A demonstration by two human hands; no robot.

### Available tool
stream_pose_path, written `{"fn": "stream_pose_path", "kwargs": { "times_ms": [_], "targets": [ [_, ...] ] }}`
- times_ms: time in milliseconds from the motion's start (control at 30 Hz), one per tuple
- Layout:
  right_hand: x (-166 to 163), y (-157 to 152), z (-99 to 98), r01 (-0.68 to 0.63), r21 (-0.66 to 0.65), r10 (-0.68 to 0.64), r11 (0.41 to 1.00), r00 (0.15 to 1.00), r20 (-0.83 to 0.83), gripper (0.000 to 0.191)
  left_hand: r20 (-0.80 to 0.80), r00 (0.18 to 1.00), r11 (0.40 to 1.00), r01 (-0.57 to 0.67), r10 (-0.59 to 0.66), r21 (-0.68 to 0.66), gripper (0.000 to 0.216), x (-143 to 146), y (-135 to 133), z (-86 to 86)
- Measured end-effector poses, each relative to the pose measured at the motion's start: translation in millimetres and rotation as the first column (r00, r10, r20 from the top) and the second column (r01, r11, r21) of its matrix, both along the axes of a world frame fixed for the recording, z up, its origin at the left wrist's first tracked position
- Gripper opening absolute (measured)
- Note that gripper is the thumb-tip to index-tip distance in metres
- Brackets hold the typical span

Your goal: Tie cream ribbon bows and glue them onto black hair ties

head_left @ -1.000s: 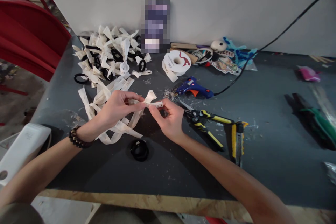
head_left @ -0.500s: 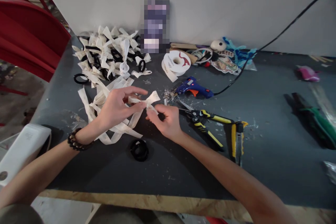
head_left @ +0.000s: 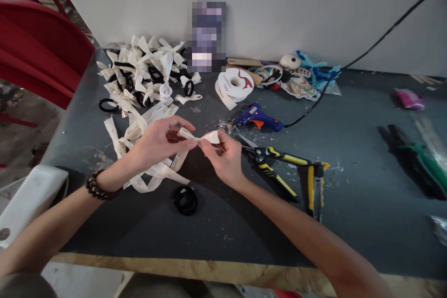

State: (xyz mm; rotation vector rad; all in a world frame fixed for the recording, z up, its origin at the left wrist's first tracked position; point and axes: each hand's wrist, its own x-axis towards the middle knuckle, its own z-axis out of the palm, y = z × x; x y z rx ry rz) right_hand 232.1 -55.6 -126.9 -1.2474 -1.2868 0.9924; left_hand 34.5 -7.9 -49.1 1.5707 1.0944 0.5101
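Note:
A cream ribbon bow (head_left: 210, 137) is pinched between both hands above the grey table. My left hand (head_left: 159, 139) grips its left side near the middle, fingers curved over it. On the right side my right hand (head_left: 225, 156) has thumb and fingers closed on the bow near its knot. Part of the bow is hidden behind the fingers. Beneath and left of my left hand lie loose cream ribbon strips (head_left: 157, 170). Black hair ties (head_left: 185, 200) rest on the table just below the hands. A blue glue gun (head_left: 258, 116) lies beyond my right hand.
Bows on black bands are heaped in a pile (head_left: 146, 70) at the back left. A ribbon spool (head_left: 234, 84) stands behind the glue gun. Yellow-black snips (head_left: 268, 160), a yellow cutter (head_left: 316, 188) and green-handled pliers (head_left: 419, 163) lie rightward. A white power bank-like box (head_left: 33, 202) is left.
The bow has turned flatter, and its right loop now sits lower, against the right hand. My right fingers have shifted up to the bow; my left hand has barely moved.

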Motion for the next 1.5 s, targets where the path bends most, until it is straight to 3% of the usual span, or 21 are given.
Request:
{"fn": "stream_pose_path", "kwargs": {
  "times_ms": [133,333,467,600,700,800,933,1100,1267,1367,1500],
  "targets": [
    [-0.8,-0.1,1.7,0.017,0.005,-0.017,1.000,1.000,-0.006,0.025,0.039,0.994,0.994,-0.106,0.107,-0.022,0.029,0.9,-0.6,-2.7],
    [0.7,-2.3,4.5,-0.057,0.029,0.056,0.998,0.997,0.046,0.017,0.102,0.993,0.978,-0.033,0.055,-0.206,0.026,-3.9,3.8,-4.5],
    [0.8,-0.7,1.4,-0.027,0.018,0.026,0.999,0.999,0.033,0.022,0.200,0.971,0.955,-0.072,0.134,-0.289,0.026,-3.8,4.4,-1.3],
    [1.3,2.1,-5.0,0.034,-0.052,-0.035,0.998,0.999,-0.014,0.033,0.143,0.982,0.961,-0.086,0.127,-0.261,0.039,2.7,-0.9,-0.4],
    [1.9,2.2,-7.3,0.016,-0.012,-0.016,1.000,1.000,0.010,0.031,0.130,0.982,0.962,-0.101,0.138,-0.254,0.029,6.6,-5.0,-3.9],
    [2.0,1.0,-3.8,0.012,0.045,-0.013,0.999,0.999,0.038,0.027,0.172,0.957,0.943,-0.182,0.235,-0.279,0.025,8.4,-7.1,-8.5],
    [1.9,0.2,4.7,-0.072,0.107,0.057,0.992,0.989,0.139,0.022,0.222,0.919,0.926,-0.264,0.326,-0.270,0.027,10.3,-8.8,-12.3],
    [1.7,0.7,7.4,-0.200,0.176,0.161,0.964,0.964,0.212,0.024,0.156,0.945,0.955,-0.270,0.287,-0.119,0.025,11.4,-11.1,-9.3],
    [-1.2,-1.8,3.8,-0.029,0.168,-0.003,0.985,0.982,0.187,0.015,0.101,0.960,0.966,-0.259,0.259,-0.015,0.023,8.4,-10.4,-4.4],
    [-2.6,-3.2,1.6,0.039,0.220,-0.082,0.975,0.978,0.191,0.016,0.116,0.953,0.960,-0.277,0.281,-0.051,0.023,6.9,-9.8,-3.1],
    [-2.1,-3.2,-0.8,0.078,0.382,-0.195,0.921,0.940,0.278,0.022,0.166,0.934,0.943,-0.291,0.316,-0.160,0.025,5.4,-7.7,-0.4]
  ]
}}
